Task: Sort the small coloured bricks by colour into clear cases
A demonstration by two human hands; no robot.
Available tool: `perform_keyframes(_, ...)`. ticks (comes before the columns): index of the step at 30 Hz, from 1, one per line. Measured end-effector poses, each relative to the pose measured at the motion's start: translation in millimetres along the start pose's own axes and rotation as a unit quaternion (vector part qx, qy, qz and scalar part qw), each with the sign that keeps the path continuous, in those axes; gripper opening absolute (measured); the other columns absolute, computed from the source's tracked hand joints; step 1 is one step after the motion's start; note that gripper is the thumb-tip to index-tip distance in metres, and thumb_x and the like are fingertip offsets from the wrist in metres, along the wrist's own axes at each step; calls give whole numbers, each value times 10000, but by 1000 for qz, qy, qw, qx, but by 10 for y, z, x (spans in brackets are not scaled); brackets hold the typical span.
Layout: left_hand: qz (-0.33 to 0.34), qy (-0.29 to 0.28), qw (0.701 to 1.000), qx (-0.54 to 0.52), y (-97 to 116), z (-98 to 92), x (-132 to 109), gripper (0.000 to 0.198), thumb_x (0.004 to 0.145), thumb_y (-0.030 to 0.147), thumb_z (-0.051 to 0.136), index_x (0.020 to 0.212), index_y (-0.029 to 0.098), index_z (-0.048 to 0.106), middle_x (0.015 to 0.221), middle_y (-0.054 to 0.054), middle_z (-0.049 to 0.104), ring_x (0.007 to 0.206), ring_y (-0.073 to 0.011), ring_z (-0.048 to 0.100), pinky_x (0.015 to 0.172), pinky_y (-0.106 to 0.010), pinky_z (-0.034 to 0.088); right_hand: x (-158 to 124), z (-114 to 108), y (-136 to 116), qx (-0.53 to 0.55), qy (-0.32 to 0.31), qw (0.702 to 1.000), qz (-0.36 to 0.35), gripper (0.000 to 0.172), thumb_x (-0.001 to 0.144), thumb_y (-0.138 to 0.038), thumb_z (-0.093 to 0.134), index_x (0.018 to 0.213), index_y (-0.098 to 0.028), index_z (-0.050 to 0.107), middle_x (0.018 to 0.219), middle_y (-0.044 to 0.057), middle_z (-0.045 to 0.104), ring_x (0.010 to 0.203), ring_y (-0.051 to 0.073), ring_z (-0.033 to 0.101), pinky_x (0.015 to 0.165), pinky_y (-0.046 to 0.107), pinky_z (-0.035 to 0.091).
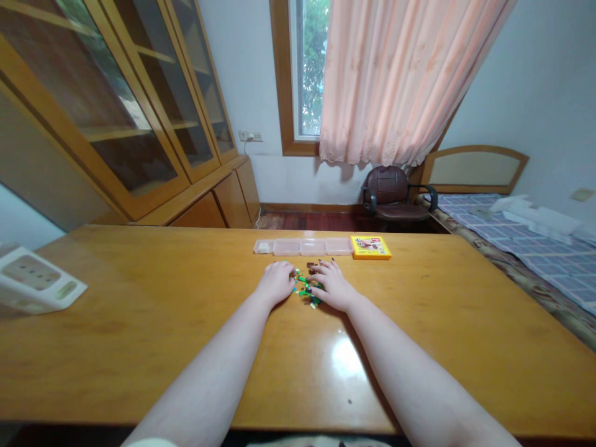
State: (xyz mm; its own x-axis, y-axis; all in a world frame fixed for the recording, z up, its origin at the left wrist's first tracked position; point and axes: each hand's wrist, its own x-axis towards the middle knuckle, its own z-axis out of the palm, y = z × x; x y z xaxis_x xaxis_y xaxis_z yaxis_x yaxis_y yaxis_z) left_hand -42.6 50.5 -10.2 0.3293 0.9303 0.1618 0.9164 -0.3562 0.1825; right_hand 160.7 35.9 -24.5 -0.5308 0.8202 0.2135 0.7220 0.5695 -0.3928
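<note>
A small loose heap of tiny toy building bricks point(303, 280), mostly green with some white, blue and dark brown bits, lies on the wooden table between my hands. My left hand point(277, 280) rests at the heap's left edge, its back rounded and its fingers bent down toward the pieces. Those fingertips are largely hidden, so any piece in them cannot be made out. From the right, my right hand point(334, 287) reaches over the heap with fingers spread, touching or just above the green and dark pieces and covering part of them.
Beyond the heap stands a row of clear plastic compartments point(313, 246), with a yellow printed box point(371, 247) at its right end. A white plastic container point(40, 279) is at the table's left side. Past the table point(186, 366) are a chair point(391, 194), a bed and a glazed cabinet.
</note>
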Motion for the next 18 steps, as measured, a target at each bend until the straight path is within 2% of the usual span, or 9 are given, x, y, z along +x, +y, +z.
perform_keyframes(6, 9, -9, 1000, -11, 16, -5, 4, 136, 783, 163, 519, 841, 197, 637, 903, -50, 641, 905, -196, 572, 851, -309, 410, 6, -8, 16, 1, -4, 1000, 9, 340, 881, -459, 498, 1111, -266, 659, 1323, 60, 520, 1308, 271, 312, 1102, 523, 121)
perform_keyframes(12, 48, 8, 999, -24, -3, 2, 3, 185, 784, 168, 504, 866, 198, 667, 934, -54, 647, 912, -203, 569, 865, -331, 422, -9, -22, -35, -24, -46, 998, 20, 488, 856, -511, 512, 1312, -338, 505, 1468, 57, 354, 1363, 325, 213, 1093, 564, 75)
perform_keyframes(18, 63, 8, 997, -51, -11, 30, 7, 251, 771, 138, 497, 911, 212, 692, 998, -53, 650, 978, -205, 558, 915, -340, 410, -12, -28, -32, -20, -38, 999, 12, 375, 861, -480, 520, 1190, -328, 614, 1403, 43, 442, 1350, 303, 244, 1096, 556, 68)
